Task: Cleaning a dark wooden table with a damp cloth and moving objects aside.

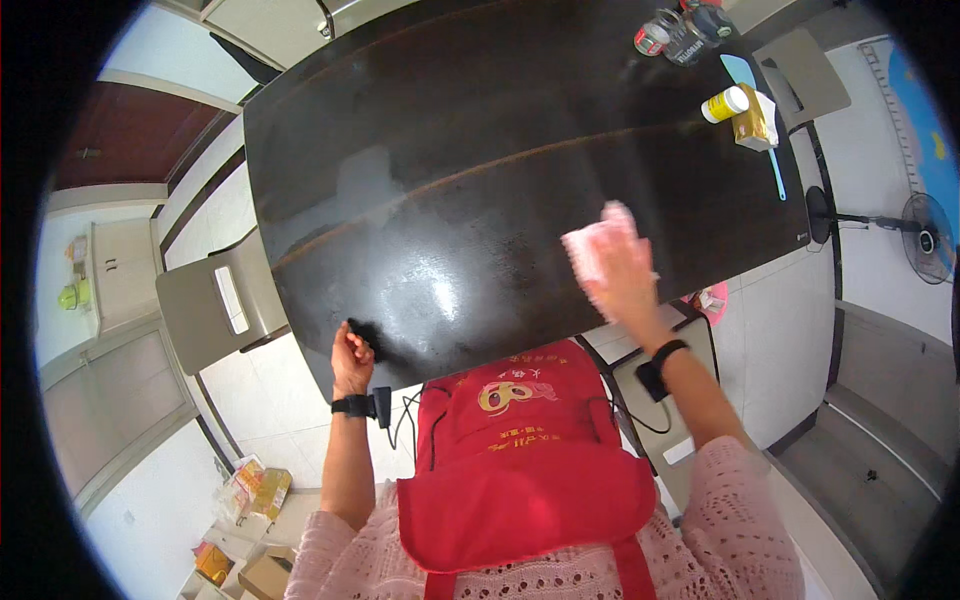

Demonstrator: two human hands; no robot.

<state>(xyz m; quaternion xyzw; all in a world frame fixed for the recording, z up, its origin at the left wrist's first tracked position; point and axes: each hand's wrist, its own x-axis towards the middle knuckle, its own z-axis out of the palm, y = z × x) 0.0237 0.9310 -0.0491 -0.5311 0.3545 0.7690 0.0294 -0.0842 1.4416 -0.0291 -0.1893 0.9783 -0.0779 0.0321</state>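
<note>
A dark, glossy table spans the view before me, with damp-looking patches and a bright reflection on its near left part. My right hand, slightly blurred, holds a pink cloth flat against the tabletop, right of the middle. Over the table's near left edge is my left hand, its fingers loosely curled and no object visible in it. Both wrists bear black straps with small dark devices. A red apron covers my front.
At the far right are a glass jar, a yellow-and-white bottle, a tissue pack and a light blue spatula. Chairs flank the table. A fan stands at right; a pink bin is below the near edge.
</note>
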